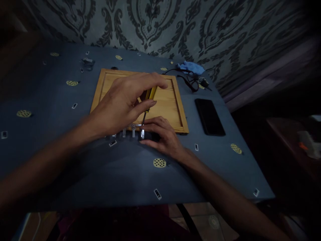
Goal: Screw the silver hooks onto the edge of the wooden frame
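Note:
A framed wooden board (160, 103) lies flat on the table with a recessed middle. Along its near edge sits a row of small metal hooks (133, 131). My left hand (122, 100) is closed round the yellow and black handle of a screwdriver (151, 94), held upright over the board. The shaft points down at the near edge, beside the rightmost hook. My right hand (162, 135) rests there, its fingers and thumb on either side of that metal hook (142, 134), pinching it at the edge. The screwdriver's tip is partly hidden by the right fingers.
A black phone (210, 117) lies right of the board. Behind it are dark-framed glasses (192, 83) and a crumpled blue cloth (192, 67). Small clear or metallic pieces (87, 62) lie at the back left. A patterned wall (150, 26) rises behind the blue table (120, 180).

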A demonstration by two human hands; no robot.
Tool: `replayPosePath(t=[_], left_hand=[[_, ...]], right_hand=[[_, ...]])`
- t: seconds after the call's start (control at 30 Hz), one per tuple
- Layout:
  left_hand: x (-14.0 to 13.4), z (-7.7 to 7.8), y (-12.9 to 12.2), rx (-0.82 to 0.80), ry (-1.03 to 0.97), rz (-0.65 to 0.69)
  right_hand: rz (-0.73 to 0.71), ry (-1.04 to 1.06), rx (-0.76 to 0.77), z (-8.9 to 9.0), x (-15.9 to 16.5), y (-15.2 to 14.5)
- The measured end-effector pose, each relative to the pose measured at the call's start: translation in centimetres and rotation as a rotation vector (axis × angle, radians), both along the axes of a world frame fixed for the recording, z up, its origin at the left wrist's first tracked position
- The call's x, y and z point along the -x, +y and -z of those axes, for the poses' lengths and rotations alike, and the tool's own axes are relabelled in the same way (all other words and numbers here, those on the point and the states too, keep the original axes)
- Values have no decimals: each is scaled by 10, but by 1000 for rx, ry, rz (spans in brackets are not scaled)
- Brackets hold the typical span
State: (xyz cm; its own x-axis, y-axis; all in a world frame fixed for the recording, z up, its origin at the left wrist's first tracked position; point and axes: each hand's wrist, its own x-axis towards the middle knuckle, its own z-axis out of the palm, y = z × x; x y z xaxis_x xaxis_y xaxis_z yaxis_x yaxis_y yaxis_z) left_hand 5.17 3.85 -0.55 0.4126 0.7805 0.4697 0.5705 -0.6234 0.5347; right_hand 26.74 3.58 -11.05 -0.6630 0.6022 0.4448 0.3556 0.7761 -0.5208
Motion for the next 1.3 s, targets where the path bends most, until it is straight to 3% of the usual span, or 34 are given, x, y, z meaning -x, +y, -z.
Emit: replayPosePath(t=[0.23,0.47,1.07,1.3], left_hand=[[-1,1,-1,-1,2,0],[0,1,0,-1,6,0],[-4,7,-1,-46,-6,17],[-2,5,0,6,-5,27]], right_hand=[[-9,21,-57,5,1,2],[8,27,33,5,2,3],[-16,42,59,-2,3,2],[2,36,76,-2,3,3]])
